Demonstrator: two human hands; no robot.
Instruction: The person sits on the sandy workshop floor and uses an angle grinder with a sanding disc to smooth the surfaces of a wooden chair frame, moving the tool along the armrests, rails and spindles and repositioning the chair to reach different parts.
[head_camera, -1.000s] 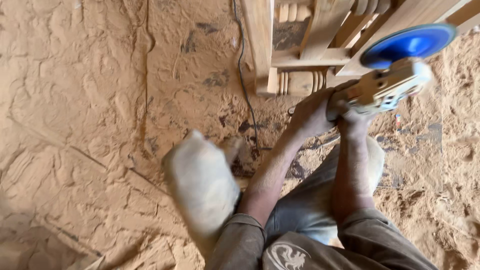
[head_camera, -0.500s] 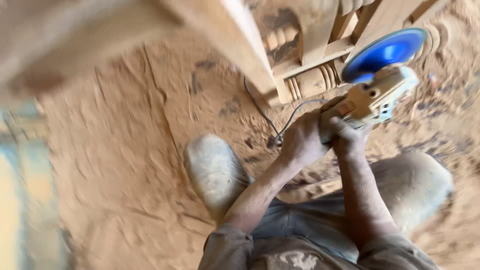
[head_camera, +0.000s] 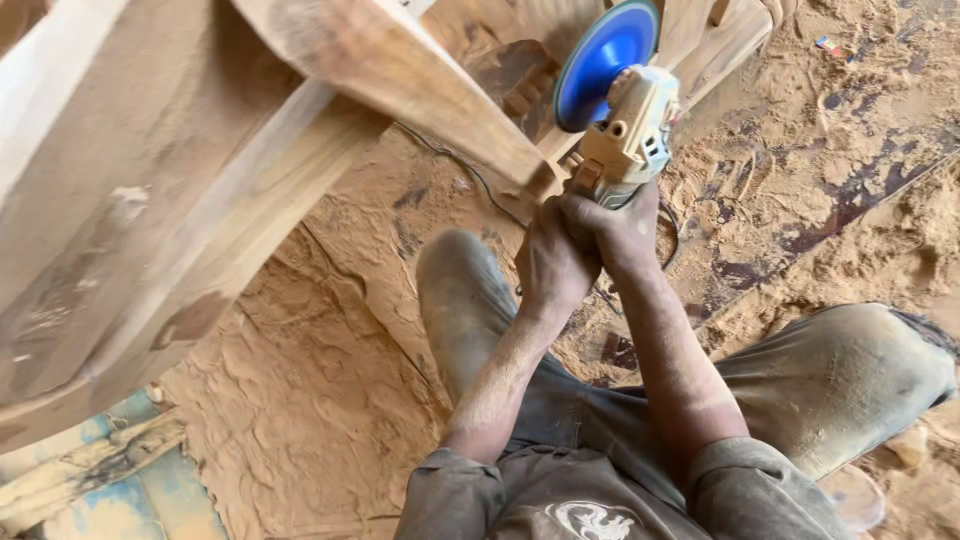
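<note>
From the head view, the left hand (head_camera: 550, 265) and right hand (head_camera: 618, 232) both clench the beige angle grinder (head_camera: 625, 135), steadying its blue disc (head_camera: 603, 62) at one o'clock against the carved wooden frame (head_camera: 330, 110) above the sawdust-covered floor (head_camera: 330, 400); no labels show.

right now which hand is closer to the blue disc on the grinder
Right. The right hand grips the grinder body just below the blue disc; the left hand wraps the handle end lower down, farther from the disc.
</note>
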